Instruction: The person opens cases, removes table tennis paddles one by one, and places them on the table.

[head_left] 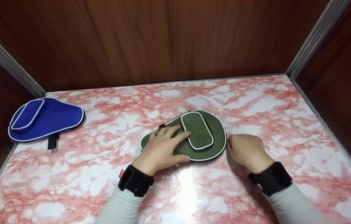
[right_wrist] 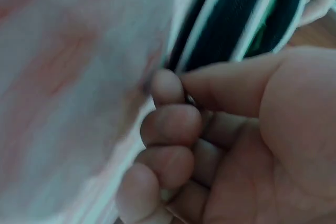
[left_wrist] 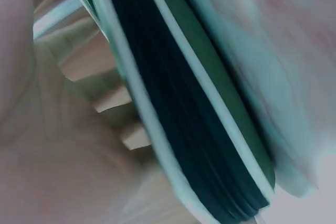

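In front of me, an olive-green, paddle-shaped fabric case with white piping (head_left: 217, 133) lies flat on a red-and-white marble-patterned tabletop (head_left: 79, 180), its round end toward the person's right side. The left hand (head_left: 161, 147) lies across its narrower part, fingers spread and loosely extended, resting on top without gripping. The forefinger's tip meets the edge of the rounded green pocket (head_left: 197, 132), while the thumb reaches along the near rim. A short black tab (head_left: 162, 126) pokes out beyond those fingers.

The right hand (head_left: 247, 151) sits at the case's round end, its fingers curled in, thumb pressed to forefinger. They pinch right at the zipped rim; I cannot tell exactly what small piece is between them. From the left wrist, the black zipper band (left_wrist: 184, 98) shows running between two white-edged green panels.

Both wrists wear black straps over pale grey sleeves. Well apart, by the left wall, lies a bright blue paddle-shaped case with white piping (head_left: 58, 116), a black strap (head_left: 52, 141) sticking out below it. Dark reddish-brown wood-grain panels (head_left: 163, 40) stand behind the tabletop.
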The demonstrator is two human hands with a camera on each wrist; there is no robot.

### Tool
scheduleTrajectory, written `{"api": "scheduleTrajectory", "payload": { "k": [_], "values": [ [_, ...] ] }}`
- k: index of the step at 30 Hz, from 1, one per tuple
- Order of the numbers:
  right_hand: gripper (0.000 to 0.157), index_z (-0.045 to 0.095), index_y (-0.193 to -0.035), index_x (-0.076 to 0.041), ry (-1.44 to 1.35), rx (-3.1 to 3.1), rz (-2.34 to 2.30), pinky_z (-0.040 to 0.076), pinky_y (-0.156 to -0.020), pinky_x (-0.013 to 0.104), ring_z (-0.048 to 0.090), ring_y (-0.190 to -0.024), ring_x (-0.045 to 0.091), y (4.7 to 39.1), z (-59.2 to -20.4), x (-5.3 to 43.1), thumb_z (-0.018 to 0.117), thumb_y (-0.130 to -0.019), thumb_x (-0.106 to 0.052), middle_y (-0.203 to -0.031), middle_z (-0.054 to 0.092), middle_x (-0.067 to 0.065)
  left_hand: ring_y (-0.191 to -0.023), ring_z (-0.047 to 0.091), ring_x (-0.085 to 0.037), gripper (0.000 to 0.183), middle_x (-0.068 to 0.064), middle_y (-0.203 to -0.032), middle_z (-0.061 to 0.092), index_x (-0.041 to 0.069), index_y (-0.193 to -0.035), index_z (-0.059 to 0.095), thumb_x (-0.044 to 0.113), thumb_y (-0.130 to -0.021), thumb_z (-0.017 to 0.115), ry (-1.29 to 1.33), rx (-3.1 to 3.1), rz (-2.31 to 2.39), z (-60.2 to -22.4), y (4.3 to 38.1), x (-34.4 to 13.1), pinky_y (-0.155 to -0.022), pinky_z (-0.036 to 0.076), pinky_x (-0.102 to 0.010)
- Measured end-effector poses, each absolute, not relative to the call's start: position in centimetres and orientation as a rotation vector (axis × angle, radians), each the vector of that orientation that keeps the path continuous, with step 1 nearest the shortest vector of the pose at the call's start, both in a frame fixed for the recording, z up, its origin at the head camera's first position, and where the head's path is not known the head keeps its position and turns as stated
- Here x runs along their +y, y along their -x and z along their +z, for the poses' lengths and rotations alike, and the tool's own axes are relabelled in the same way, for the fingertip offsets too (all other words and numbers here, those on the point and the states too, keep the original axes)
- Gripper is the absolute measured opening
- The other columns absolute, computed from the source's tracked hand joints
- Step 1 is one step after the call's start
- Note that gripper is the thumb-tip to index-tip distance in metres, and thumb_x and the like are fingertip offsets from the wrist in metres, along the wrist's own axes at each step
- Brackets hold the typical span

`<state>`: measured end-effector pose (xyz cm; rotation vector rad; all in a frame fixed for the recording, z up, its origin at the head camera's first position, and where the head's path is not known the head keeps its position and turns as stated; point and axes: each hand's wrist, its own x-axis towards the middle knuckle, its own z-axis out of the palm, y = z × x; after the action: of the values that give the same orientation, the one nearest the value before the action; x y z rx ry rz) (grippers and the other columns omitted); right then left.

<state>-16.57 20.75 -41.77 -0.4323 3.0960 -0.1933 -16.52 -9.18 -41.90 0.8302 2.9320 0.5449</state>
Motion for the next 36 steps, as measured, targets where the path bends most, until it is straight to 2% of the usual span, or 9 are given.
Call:
{"api": "scheduleTrajectory", "payload": {
  "k": [3, 7, 15, 22, 31, 36],
  "values": [
    [0.031, 0.063, -0.074, -0.011, 0.401, 3.122, -0.216, 0.057, -0.064, 0.062, 0.072, -0.074, 0.042, 17.3, -42.1, 20.6, 0.059, -0.104, -0.014, -0.071, 0.067, 0.013, -0.151, 0.042, -0.039, 0.08, -0.011, -0.167, 0.047, 0.033, -0.163, 0.056, 0.062, -0.094, 0.082, -0.85, 2.957, 0.534, -42.0, 16.7, -9.6, -0.117, 0.027, -0.08],
    [0.031, 0.061, -0.073, -0.012, 0.439, 3.151, -0.239, 0.056, -0.063, 0.061, 0.07, -0.071, 0.04, 17.6, -42.5, 20.7, 0.06, -0.103, -0.013, -0.067, 0.064, 0.011, -0.152, 0.039, -0.04, 0.077, -0.01, -0.168, 0.044, 0.035, -0.164, 0.055, 0.061, -0.095, 0.08, -0.843, 2.946, 0.544, -42.0, 16.8, -9.8, -0.112, 0.028, -0.086],
    [0.028, 0.061, -0.074, -0.012, 0.519, 3.178, -0.215, 0.055, -0.059, 0.061, 0.07, -0.069, 0.043, 16.8, -42.7, 21.0, 0.065, -0.102, -0.012, -0.067, 0.065, 0.012, -0.153, 0.038, -0.04, 0.077, -0.007, -0.169, 0.043, 0.039, -0.162, 0.056, 0.065, -0.094, 0.08, -0.835, 2.948, 0.534, -42.2, 16.9, -9.7, -0.109, 0.035, -0.082],
    [0.028, 0.063, -0.074, -0.013, 0.56, 3.136, -0.17, 0.056, -0.06, 0.06, 0.07, -0.069, 0.042, 16.1, -42.2, 20.6, 0.064, -0.103, -0.014, -0.066, 0.064, 0.011, -0.155, 0.037, -0.04, 0.077, -0.006, -0.169, 0.041, 0.039, -0.162, 0.056, 0.065, -0.094, 0.079, -0.812, 2.951, 0.529, -42.3, 16.7, -9.8, -0.108, 0.035, -0.084],
    [0.039, 0.053, -0.066, -0.017, 0.658, 3.027, -0.175, 0.054, -0.058, 0.056, 0.062, -0.059, 0.031, 14.7, -41.3, 20.1, 0.059, -0.105, -0.016, -0.06, 0.053, 0.001, -0.153, 0.037, -0.041, 0.077, -0.008, -0.17, 0.04, 0.037, -0.163, 0.055, 0.064, -0.095, 0.078, -0.804, 2.962, 0.503, -42.1, 16.5, -9.7, -0.108, 0.036, -0.083],
    [0.036, 0.051, -0.07, -0.018, 0.72, 3.018, -0.184, 0.054, -0.061, 0.054, 0.062, -0.059, 0.027, 14.2, -41.3, 19.7, 0.062, -0.104, -0.014, -0.059, 0.05, -0.002, -0.154, 0.036, -0.041, 0.077, -0.008, -0.171, 0.039, 0.038, -0.163, 0.054, 0.065, -0.095, 0.078, -0.794, 2.959, 0.486, -42.1, 16.5, -9.6, -0.109, 0.035, -0.082]
  ]
}}
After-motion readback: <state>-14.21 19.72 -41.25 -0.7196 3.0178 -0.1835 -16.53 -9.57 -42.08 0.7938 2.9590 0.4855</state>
